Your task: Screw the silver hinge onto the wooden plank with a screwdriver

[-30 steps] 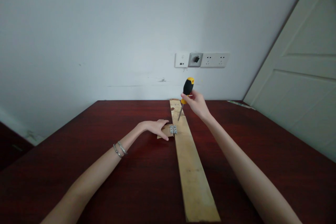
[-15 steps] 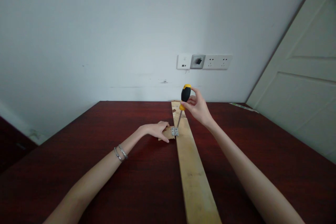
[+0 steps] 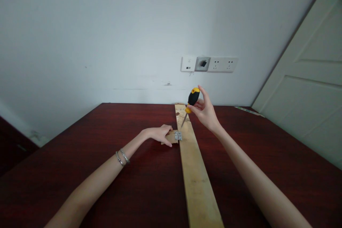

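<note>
Right hand (image 3: pixel 207 114): one screwdriver (image 3: pixel 193 97). Left hand (image 3: pixel 160 134): one short board (image 3: pixel 171 137). One hinge (image 3: pixel 178 135).

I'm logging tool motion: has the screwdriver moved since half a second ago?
Yes. Judged against the grey-framed wall socket, the screwdriver's handle has swung to the right in the picture, so it now leans further that way.

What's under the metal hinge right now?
The hinge spans the small brown piece and the long board, one leaf over each; the surfaces directly beneath it are covered.
</note>
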{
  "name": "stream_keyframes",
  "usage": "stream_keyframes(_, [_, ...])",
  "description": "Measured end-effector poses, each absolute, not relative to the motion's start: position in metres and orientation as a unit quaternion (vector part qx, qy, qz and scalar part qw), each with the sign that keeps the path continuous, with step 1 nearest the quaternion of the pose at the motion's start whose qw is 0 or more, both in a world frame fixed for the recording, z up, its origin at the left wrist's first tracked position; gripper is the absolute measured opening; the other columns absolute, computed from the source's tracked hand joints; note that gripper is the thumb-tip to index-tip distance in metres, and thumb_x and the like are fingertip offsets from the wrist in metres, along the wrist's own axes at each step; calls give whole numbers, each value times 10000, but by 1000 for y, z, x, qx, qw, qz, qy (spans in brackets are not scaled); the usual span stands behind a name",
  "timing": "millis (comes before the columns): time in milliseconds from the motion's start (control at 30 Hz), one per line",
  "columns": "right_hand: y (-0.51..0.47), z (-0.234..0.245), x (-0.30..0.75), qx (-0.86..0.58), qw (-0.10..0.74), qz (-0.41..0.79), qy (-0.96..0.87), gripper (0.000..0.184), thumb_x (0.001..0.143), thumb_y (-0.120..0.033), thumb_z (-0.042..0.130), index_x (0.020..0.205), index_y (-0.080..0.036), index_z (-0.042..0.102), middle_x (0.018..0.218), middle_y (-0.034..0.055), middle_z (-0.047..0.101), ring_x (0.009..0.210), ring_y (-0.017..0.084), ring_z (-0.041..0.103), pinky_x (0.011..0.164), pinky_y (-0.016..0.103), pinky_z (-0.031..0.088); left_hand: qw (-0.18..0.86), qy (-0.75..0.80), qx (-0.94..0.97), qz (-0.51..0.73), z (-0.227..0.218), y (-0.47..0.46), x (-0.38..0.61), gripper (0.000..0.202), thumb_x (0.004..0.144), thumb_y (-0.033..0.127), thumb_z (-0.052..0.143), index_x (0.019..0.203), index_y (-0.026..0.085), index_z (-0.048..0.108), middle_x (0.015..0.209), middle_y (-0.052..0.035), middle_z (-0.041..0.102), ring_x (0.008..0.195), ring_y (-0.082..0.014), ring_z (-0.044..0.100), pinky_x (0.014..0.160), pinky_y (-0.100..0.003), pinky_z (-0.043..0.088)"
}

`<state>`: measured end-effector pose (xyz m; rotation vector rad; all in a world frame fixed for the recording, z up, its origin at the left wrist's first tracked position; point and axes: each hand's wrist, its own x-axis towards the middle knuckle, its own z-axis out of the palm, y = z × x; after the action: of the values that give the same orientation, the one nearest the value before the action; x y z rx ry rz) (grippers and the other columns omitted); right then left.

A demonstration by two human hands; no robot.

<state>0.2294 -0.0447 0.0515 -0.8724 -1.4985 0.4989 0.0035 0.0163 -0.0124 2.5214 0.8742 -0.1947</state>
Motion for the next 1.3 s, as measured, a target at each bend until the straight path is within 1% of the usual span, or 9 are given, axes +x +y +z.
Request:
stream_keyframes(133, [-47,52,226,-385,621,210,-649,872,757,-317,700,1488,-254,228,926,49,658,780,191,661,828,417,559,239,320,914,-72,-11,16,4,912,627,630,712,1322,127,402,1373,-170,404,1231,-293,447,1020,-328,376])
stream_keyframes(400, [-54,56,217,-372,621,217,-655,838,766,-278,679,1482,-277,245,799,2,610,714,182,623,741,398,568,238,324,913,-67,-10,14,5,883,637,602,712,1313,121,410,1350,-165,415,1231,-295,439,1004,-315,382])
stream_keyframes(500, [-53,54,214,-366,621,225,-656,825,773,-276,674,1479,-275,246,800,-1,619,733,179,631,756,392,565,243,323,912,-67,-10,13,5,883,630,604,714,1304,119,414,1310,-160,438,1197,-294,459,986,-324,394])
stream_keyframes(633, [-50,48,210,-360,615,228,-663,853,775,-303,679,1492,-278,219,838,7,634,744,175,638,767,394,570,245,320,913,-67,-8,13,5,870,628,610,712,1292,132,417,1299,-151,442,1197,-287,457,987,-323,392])
stream_keyframes(867, [-47,43,206,-365,597,234,-676,830,766,-285,693,1477,-270,264,807,-7,631,748,178,658,771,383,564,241,316,914,-75,-5,13,4,856,643,613,707,1295,144,413,1304,-143,454,1194,-287,468,979,-318,395])
stream_keyframes(967, [-47,43,206,-369,598,228,-674,837,762,-284,695,1479,-269,263,786,-13,626,732,176,653,756,377,563,240,321,913,-77,-4,13,5,875,645,610,708,1311,131,405,1310,-153,448,1184,-298,480,959,-314,405])
stream_keyframes(1100, [-46,42,206,-369,597,229,-674,836,770,-292,684,1486,-269,251,811,-5,641,749,178,654,777,386,564,242,320,913,-78,-2,12,5,863,653,602,706,1298,107,417,1294,-170,452,1188,-304,479,948,-312,413])
stream_keyframes(1300, [-43,38,206,-367,596,228,-677,840,767,-286,687,1485,-267,251,806,-7,638,741,174,656,773,378,561,239,317,915,-75,-3,13,4,860,652,612,696,1310,141,404,1305,-149,449,1176,-287,482,956,-317,410])
